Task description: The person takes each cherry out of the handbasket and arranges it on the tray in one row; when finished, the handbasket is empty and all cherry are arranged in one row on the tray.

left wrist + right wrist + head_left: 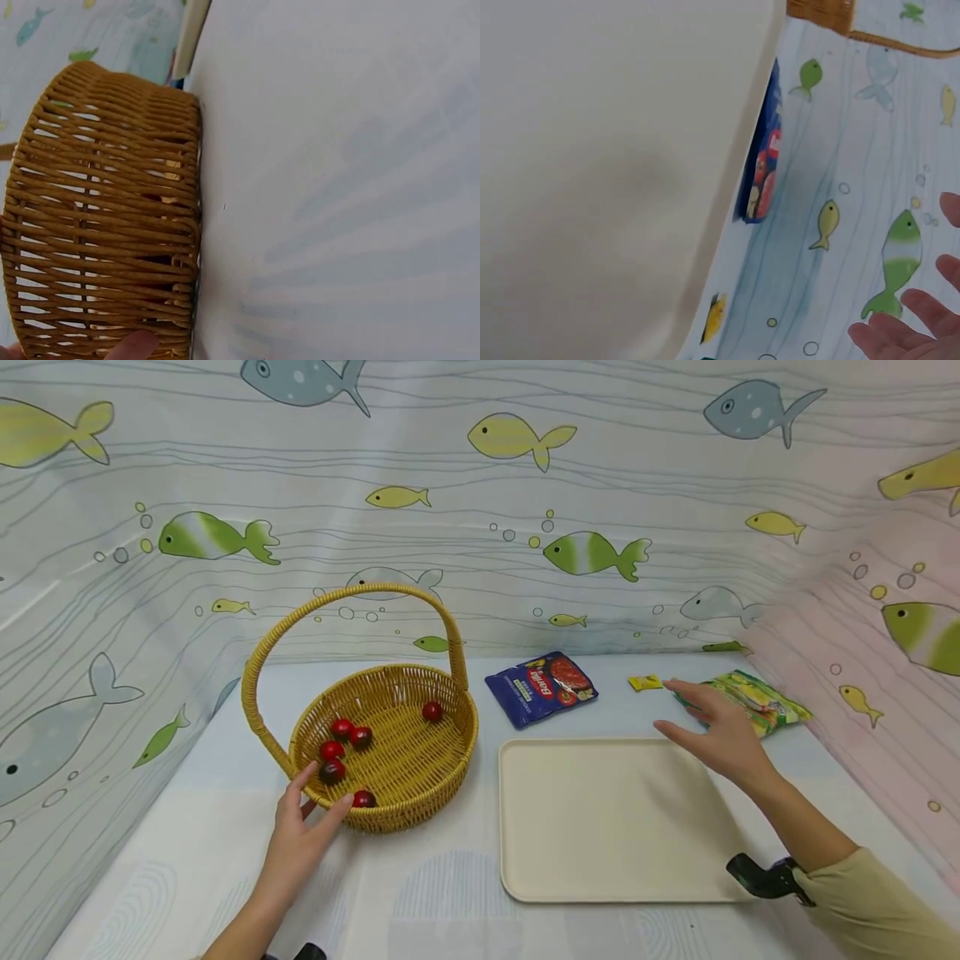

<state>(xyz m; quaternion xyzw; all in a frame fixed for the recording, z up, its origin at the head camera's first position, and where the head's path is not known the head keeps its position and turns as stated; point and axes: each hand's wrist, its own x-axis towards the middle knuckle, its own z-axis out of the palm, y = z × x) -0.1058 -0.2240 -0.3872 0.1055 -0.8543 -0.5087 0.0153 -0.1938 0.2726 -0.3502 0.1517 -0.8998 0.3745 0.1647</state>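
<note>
A yellow-brown wicker basket (405,817) with a tall arched handle stands on the left of the table. Several small, shiny dark-red round fruits (362,738) lie in it, mostly toward its left side. My left hand (300,835) is at the basket's near-left rim, fingers extended, its thumb by the front edge. In the left wrist view a fingertip (135,346) lies against the woven wall. My right hand (720,735) hovers with spread fingers over the back right of a cream tray (615,827), holding nothing. Beyond that hand lies a green-yellow packet (765,697), partly hidden.
Behind the tray a blue Barilla pouch (542,688) lies flat. A small yellow sachet (645,682) is to its right. A fish-patterned cloth (480,527) rises behind and beside the table.
</note>
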